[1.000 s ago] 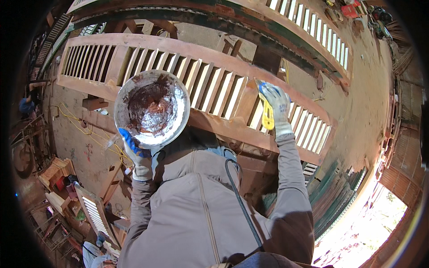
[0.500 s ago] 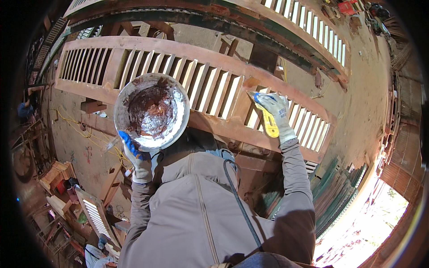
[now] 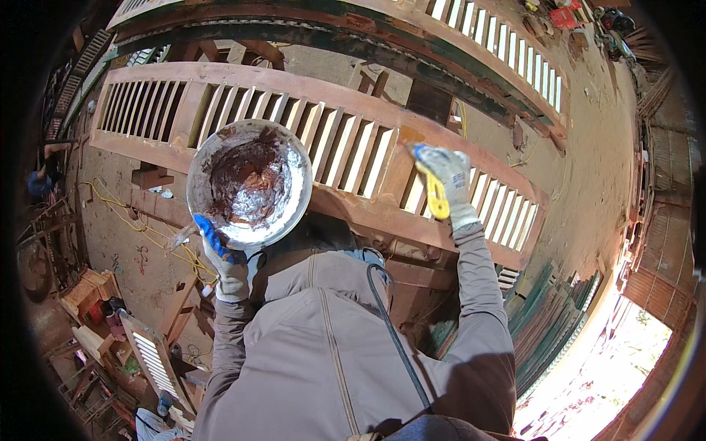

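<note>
My gloved left hand (image 3: 223, 257) grips the rim of a round metal bowl (image 3: 300, 184), its blue-coated fingers at the lower left edge. Thick reddish-brown paste (image 3: 254, 176) coats the inside of the bowl. In my gloved right hand (image 3: 448, 175) is a putty knife (image 3: 437, 197) with a yellow handle. Its blade is mostly hidden by my fingers and points to the upper left, over the wide crosspiece of a louvred wooden shutter (image 3: 401, 165). A darker orange-brown patch shows on the wood just beyond the blade. Whether the blade touches the wood I cannot tell.
Another louvred shutter (image 3: 441, 40) lies beyond, on dark supports. Yellow cord (image 3: 140, 224) runs over the floor at left. Stacked green and brown boards (image 3: 548, 316) lean at the lower right. Wood pieces and another person's legs (image 3: 151, 425) are at the lower left.
My right hand with the putty knife has shifted slightly left and up along the crosspiece. The bowl and my left hand have stayed nearly still.
</note>
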### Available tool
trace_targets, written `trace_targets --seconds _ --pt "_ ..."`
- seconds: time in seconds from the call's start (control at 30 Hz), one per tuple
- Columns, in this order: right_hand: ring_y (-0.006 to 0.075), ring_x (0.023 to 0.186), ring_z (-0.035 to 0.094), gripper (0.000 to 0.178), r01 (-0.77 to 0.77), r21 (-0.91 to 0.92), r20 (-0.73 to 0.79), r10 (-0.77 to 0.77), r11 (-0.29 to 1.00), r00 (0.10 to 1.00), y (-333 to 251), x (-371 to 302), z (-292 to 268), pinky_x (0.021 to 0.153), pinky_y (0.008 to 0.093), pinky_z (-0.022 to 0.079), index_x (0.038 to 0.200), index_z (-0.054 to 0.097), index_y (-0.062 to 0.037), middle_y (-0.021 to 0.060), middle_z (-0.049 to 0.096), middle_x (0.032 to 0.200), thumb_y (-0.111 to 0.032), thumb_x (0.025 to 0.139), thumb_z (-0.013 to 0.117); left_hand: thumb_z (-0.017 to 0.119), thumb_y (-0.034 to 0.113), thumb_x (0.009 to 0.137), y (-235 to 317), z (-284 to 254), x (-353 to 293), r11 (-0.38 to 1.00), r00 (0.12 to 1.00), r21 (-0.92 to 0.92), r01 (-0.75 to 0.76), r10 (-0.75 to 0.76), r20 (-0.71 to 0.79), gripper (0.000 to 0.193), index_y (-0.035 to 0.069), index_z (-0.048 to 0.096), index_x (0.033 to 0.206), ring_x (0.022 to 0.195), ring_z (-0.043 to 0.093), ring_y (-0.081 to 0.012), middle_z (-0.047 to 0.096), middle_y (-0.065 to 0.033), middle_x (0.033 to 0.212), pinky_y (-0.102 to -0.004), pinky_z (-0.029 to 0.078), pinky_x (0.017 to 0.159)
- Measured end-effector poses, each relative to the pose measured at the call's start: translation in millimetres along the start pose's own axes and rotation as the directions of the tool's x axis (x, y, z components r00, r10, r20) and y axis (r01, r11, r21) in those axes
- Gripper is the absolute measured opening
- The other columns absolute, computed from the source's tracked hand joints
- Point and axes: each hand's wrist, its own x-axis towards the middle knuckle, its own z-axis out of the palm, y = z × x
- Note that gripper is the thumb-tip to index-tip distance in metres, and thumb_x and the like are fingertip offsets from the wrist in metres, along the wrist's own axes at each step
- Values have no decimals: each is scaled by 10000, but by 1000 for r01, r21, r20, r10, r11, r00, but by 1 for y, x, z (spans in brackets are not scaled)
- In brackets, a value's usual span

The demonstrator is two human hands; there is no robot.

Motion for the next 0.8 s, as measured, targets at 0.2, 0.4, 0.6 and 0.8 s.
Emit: trace_targets --seconds 0.2,0.4,0.6,0.8 --pt "166 1069 635 414 26 562 -167 83 827 982 33 -8 35 927 364 431 1151 721 -210 -25 700 1174 -189 738 725 476 265 1046 -8 -17 1 998 998 -14 -57 58 35 607 -13 259 1540 1371 421 -262 380 -162 1526 -417 350 1150" --pt "194 1132 620 358 163 -512 -37 -211 843 977 -10 31 6 950 372 459 1194 693 -145 24 667 1259 -217 896 508 568 209 993 -22 -50 -1 808 921 443 -389 356 158 680 -33 246 1541 1407 377 -278 355 -171 1539 -421 339 1158" --pt "201 1150 617 325 146 -8 -15 -147 989 989 -30 12 21 949 370 435 1170 705 -166 -3 685 1230 -212 896 536 409 367 1057 -6 -35 -3 835 938 428 -345 308 156 647 -18 241 1549 1386 405 -277 349 -167 1547 -425 301 1176" --pt "234 1174 610 367 184 -123 -8 -187 975 982 -9 34 -17 1071 408 457 1141 659 4 144 651 1244 -191 942 422 405 350 1061 -3 -35 1 928 964 261 -265 254 76 620 1 254 1551 1375 409 -279 378 -181 1525 -430 339 1150"
